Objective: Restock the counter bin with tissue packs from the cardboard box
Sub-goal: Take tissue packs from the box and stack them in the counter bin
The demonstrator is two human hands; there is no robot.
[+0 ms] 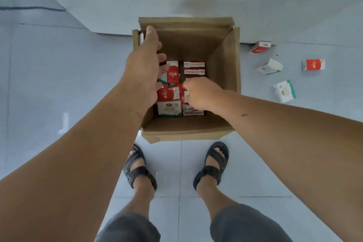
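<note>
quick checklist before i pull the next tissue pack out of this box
1. Brown cardboard box open at the top: ok.
2. Red and white tissue packs left inside: ok.
3. Right hand curled on a pack: ok.
4. Left hand open, holding nothing: ok.
5. Pale tiled floor tidy: not ok, four loose packs lie right of the box.
6. Counter bin ready: cannot tell, out of view.

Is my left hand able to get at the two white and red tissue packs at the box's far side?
Probably yes. The cardboard box is open on top, the left hand is in its opening beside the two packs, nothing covers them, and the right hand grips another pack nearer you.
</note>
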